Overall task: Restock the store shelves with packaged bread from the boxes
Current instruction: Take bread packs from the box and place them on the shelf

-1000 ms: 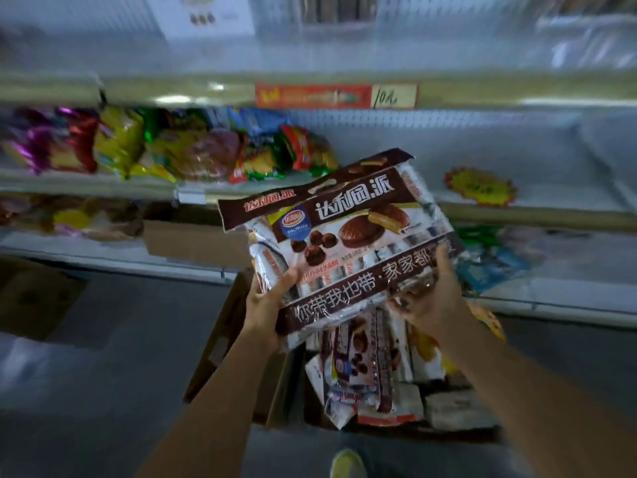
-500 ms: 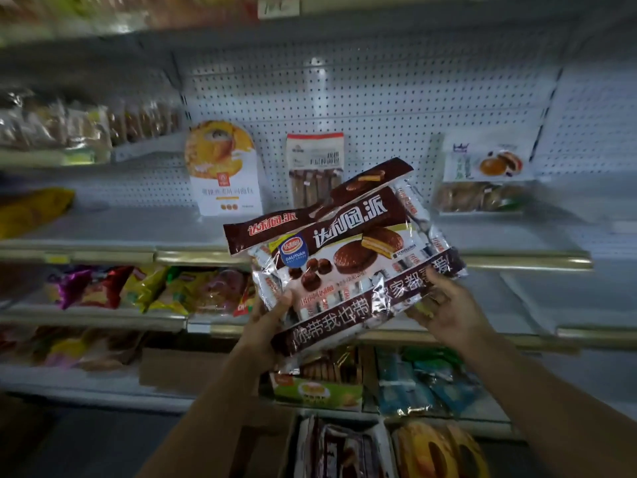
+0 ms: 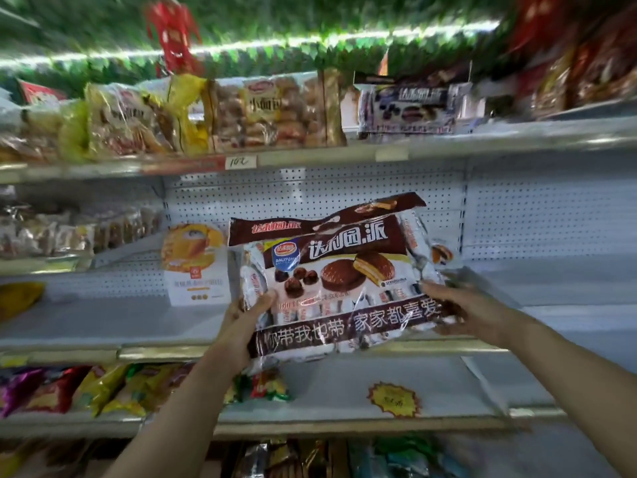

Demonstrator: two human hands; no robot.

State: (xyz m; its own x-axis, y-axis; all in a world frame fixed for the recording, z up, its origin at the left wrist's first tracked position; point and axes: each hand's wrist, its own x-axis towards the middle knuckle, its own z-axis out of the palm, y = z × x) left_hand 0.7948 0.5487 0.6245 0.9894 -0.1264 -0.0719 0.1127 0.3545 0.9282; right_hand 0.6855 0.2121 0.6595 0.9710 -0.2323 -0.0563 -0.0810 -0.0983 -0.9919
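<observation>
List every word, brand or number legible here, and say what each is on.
"达利园.派": held brown pie bag, large white print, repeated smaller on its top flap.
"DALIYUAN": the bag's blue badge.
"你带我也带·家家都喜爱": the bag's bottom band.
"小面包": bread bag, top shelf.
Price tag, orange sticker: blurred.

White pegboard back wall (image 3: pixel 344 191), grey metal shelves (image 3: pixel 551 132) — green foliage trim (image 3: pixel 275 39), light strip (image 3: pixel 310 41) overhead

Two hands showing: left hand (image 3: pixel 241 326), right hand (image 3: pixel 472 312). One brown chocolate-pie bag (image 3: pixel 341 281) sitting between them. One similar pie bag (image 3: pixel 410 108) lying on the top shelf (image 3: pixel 517 132). One white-and-orange box (image 3: pixel 196 267) standing on the middle shelf (image 3: pixel 103 322). One orange starburst sticker (image 3: pixel 394 399). Bread bags blurring, count unclear.
</observation>
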